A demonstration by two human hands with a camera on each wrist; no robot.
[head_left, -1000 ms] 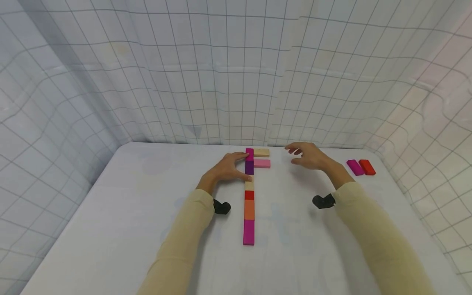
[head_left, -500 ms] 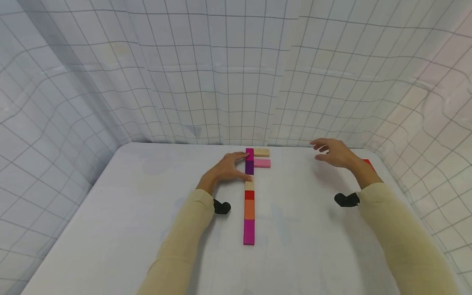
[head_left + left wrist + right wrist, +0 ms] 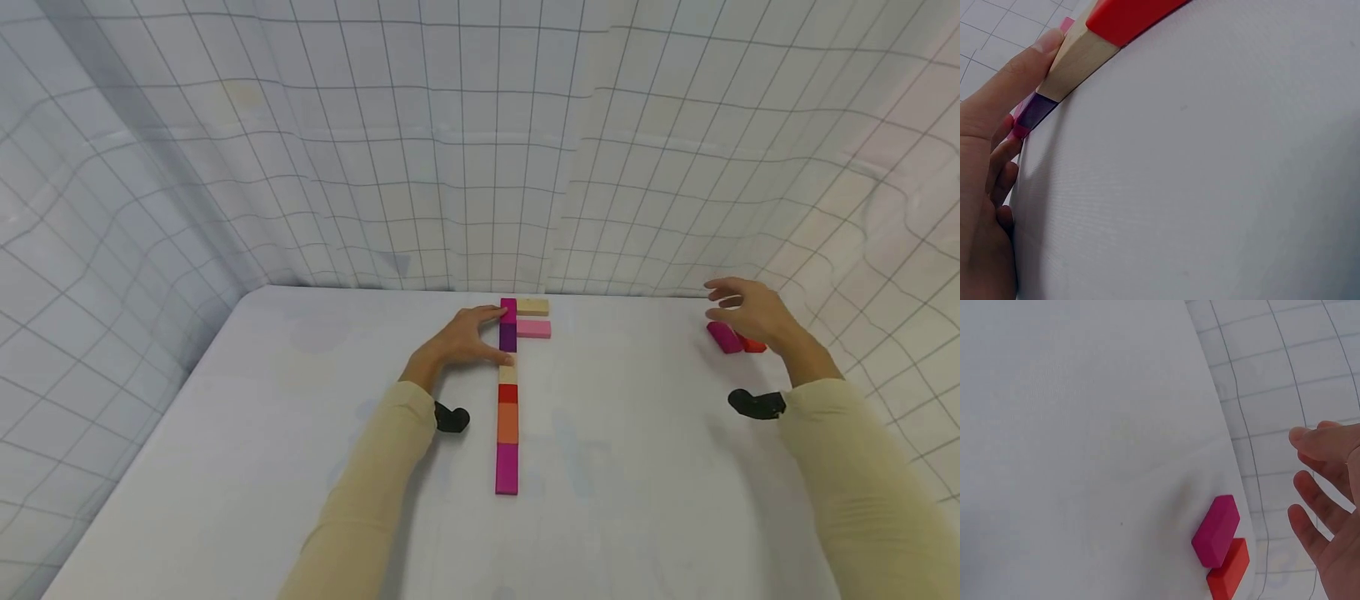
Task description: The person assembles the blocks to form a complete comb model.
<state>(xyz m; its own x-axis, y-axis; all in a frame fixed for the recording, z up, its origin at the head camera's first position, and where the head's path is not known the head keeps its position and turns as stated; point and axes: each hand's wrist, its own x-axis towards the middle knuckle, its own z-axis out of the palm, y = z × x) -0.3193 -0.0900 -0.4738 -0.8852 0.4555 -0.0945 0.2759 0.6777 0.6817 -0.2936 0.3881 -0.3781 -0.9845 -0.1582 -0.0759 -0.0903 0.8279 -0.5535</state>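
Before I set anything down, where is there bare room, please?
Bare table: left of the left sleeve; between block row and right sleeve. Crowded: the row's far end, by the left hand; far right, with right hand, magenta block, red block.

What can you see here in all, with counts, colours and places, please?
Row blocks: 6, magenta, purple, beige, red, orange, magenta from far to near, mid-table
Side blocks: 2, beige and pink, right of the row's far end
Loose blocks: 2, magenta and red, table's far right
Table: 1, white, under the blocks
Sheeting: count unclear, gridded white, behind and beside the table
Wrist pieces: 2, black, by the cuffs
Sleeves: 2, pale yellow, on forearms
Left hand: 1, touching row blocks
Right hand: 1, by the loose blocks, holding nothing
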